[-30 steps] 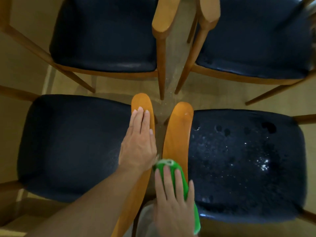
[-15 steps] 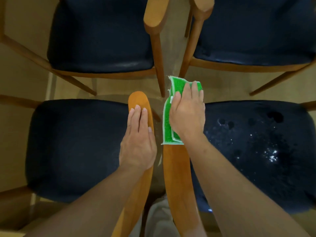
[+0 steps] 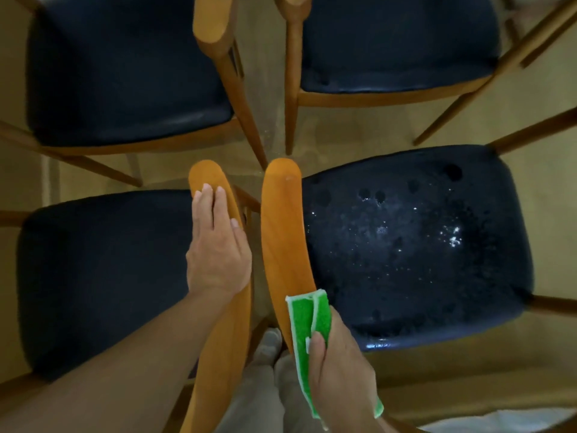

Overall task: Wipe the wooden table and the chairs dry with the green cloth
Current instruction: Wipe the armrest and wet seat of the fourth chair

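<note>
Below, tan floor (image 3: 359, 132), wet chair seat (image 3: 412, 245)

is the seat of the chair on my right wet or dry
Wet. The near right chair seat shows scattered glinting droplets and dark blotches, and the green cloth in the right hand is on the armrest instead.

Single head view looks steeply down, close over two wooden armrests (image 3: 282, 232), four dark chair seats (image 3: 415, 245) around.

cloth (image 3: 307, 326): bright green, white edging. chair backrests (image 3: 282, 232): orange-brown wood. seats (image 3: 415, 245): dark navy, right one speckled white. floor (image 3: 352, 129): tan.
</note>
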A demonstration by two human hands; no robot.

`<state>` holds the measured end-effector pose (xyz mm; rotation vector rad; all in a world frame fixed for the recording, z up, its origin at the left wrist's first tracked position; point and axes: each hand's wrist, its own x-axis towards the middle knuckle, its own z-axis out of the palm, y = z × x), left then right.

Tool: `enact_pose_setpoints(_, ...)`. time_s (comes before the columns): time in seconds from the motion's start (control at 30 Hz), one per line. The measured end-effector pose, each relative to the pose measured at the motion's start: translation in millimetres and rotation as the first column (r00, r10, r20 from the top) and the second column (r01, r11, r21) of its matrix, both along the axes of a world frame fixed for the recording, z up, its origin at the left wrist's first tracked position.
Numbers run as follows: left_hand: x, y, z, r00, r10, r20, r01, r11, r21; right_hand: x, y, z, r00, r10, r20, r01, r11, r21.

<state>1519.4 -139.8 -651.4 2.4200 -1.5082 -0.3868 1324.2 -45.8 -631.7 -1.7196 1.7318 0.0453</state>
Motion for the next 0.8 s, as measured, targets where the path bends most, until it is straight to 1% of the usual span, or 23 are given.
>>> enact_pose_setpoints(0.07, 0, 0, 0, 1.000, -0.009, 0.006, 0.009, 1.000, 0.005, 17, -17, 2, 0.996, -0.080, -0.041, 0.082, 0.996, 0.044)
enact_pose_setpoints(0.13, 0, -1, 0, 1.000, -0.006, 0.022, 0.006, 1.000, 0.007, 40, -45, 1, 0.986, -0.162, -0.039, 0.163, 0.986, 0.033)
enact_pose_setpoints(0.2, -1, 0, 0, 0.999, 0.000, 0.036, -0.001, 1.000, 0.010, 66, -81, -2, 0.968, -0.249, 0.017, 0.249, 0.969, -0.001)
enact_pose_setpoints(0.27, 0, 0, -2, 0.999, 0.000, 0.050, -0.001, 1.000, 0.010, 90, -115, -8, 0.959, -0.279, 0.053, 0.283, 0.954, -0.095)
enact_pose_setpoints(0.3, 0, 0, -3, 0.998, -0.003, 0.056, 0.002, 1.000, 0.010, 98, -127, -9, 0.962, -0.267, 0.057, 0.273, 0.950, -0.153)
enact_pose_setpoints(0.37, 1, 1, -6, 0.997, -0.009, 0.073, 0.008, 1.000, 0.009, 104, -130, -11, 0.983, -0.183, 0.023, 0.183, 0.952, -0.244)
enact_pose_setpoints(0.47, 1, -1, -9, 0.996, -0.004, 0.088, 0.006, 1.000, -0.021, 84, -87, -12, 0.995, -0.048, -0.084, 0.023, 0.961, -0.276)
enact_pose_setpoints(0.57, 3, -1, -11, 0.997, -0.015, 0.077, 0.019, 0.998, -0.054, 51, -20, -10, 0.991, -0.043, -0.130, 0.017, 0.981, -0.195)
enact_pose_setpoints(0.67, 3, 0, -9, 0.999, -0.026, 0.038, 0.028, 0.998, -0.059, 0, 35, -10, 0.975, -0.015, -0.221, 0.003, 0.998, -0.056)
enact_pose_setpoints(0.73, 3, -1, -5, 0.999, -0.025, 0.023, 0.026, 0.999, -0.044, -50, 61, -7, 0.946, 0.016, -0.324, 0.009, 0.997, 0.075)
enact_pose_setpoints(0.8, 4, 0, 1, 0.997, -0.056, 0.053, 0.057, 0.998, -0.014, -96, 79, 2, 0.881, 0.065, -0.468, -0.007, 0.992, 0.125)
